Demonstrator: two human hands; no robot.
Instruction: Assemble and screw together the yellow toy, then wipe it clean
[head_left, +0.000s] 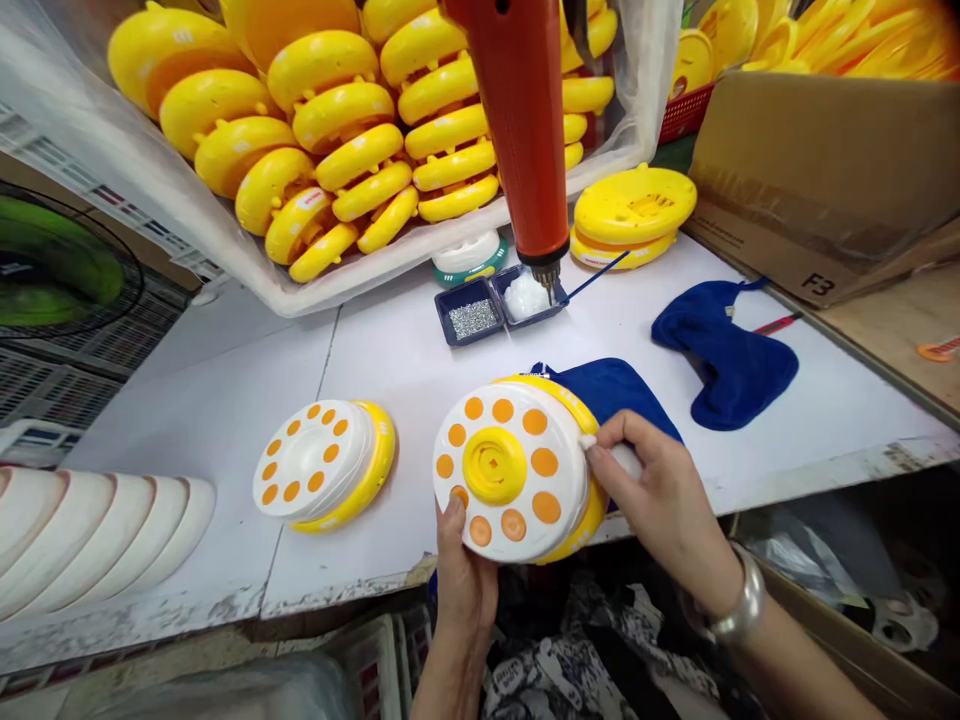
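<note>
Holding a round white and yellow toy (510,470) up near six o'clock over the worktop (225,350), the left hand (465,575) presses its thumb on the toy, while the right hand's fingers (630,435) pinch a small white thing (624,460) against it.

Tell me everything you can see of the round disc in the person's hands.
The round plastic disc has a white domed face with orange dots ringing a raised yellow hub with a square socket, on a yellow rim. It is held tilted, the left hand under its lower edge, the right hand at its right side pressing a small white piece there.
</note>
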